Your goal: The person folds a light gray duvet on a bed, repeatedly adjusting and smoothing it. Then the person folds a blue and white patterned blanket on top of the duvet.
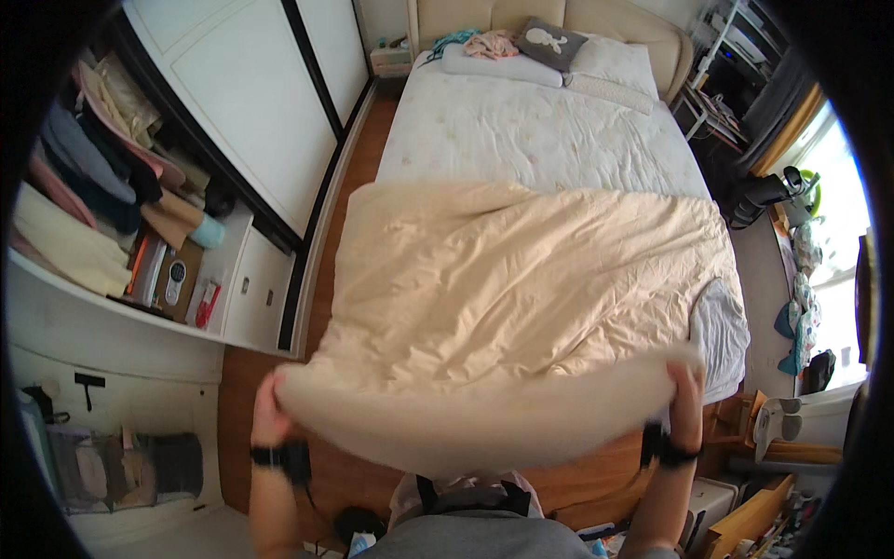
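Observation:
A beige quilt (517, 279) lies wrinkled over the foot half of the bed, and its near edge is lifted in a sagging, blurred curve in front of my body. My left hand (269, 409) grips the left corner of that edge. At the other end, my right hand (684, 388) grips the right corner. The fingers of both hands are partly hidden by the cloth. Both wrists wear black straps with small dark devices. Past the quilt, a white patterned fitted sheet (531, 140) covers the mattress. A light grey cloth (723, 328) shows at the bed's right foot corner.
Pillows, among them a grey cushion (552, 43), lie against the padded headboard (482, 14). On the left stands an open wardrobe with hanging clothes (84, 154) and a small safe (176, 279). A wooden chair (754, 419) and a white box (712, 499) are at the right.

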`<action>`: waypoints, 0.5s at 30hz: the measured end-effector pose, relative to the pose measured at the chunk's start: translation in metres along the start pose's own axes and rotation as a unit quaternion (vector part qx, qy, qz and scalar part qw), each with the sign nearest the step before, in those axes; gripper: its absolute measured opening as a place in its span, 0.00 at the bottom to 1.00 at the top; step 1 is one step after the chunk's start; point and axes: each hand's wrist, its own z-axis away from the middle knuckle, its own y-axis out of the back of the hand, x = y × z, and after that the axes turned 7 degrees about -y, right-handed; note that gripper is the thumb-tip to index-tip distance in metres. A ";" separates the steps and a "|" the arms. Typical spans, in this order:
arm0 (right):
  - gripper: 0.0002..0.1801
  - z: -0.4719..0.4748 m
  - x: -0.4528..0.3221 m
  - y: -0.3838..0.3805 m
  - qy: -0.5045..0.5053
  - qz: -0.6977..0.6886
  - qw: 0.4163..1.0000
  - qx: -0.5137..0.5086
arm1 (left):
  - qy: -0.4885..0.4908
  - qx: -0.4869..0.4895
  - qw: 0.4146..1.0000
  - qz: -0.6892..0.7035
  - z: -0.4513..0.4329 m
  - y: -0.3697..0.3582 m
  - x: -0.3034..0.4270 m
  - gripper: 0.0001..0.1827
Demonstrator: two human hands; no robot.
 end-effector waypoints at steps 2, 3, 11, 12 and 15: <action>0.12 -0.083 -0.001 -0.053 0.008 -0.042 0.999 0.019 | -0.021 0.009 0.999 -0.033 -0.114 -0.029 0.013 0.13; 0.14 -0.122 0.000 -0.079 -0.001 -0.117 0.993 0.006 | -0.022 -0.025 0.997 0.065 -0.167 -0.043 0.016 0.13; 0.17 -0.111 0.155 -0.123 -0.156 0.104 0.972 -0.141 | 0.041 0.017 0.973 -0.227 -0.284 -0.095 -0.135 0.39; 0.16 -0.091 0.177 -0.102 -0.195 0.097 0.967 -0.135 | 0.093 0.001 0.964 -0.249 -0.270 -0.093 -0.165 0.39; 0.13 -0.037 0.229 -0.018 -0.322 -0.015 0.946 0.028 | 0.129 0.017 0.952 -0.276 -0.214 -0.100 -0.260 0.10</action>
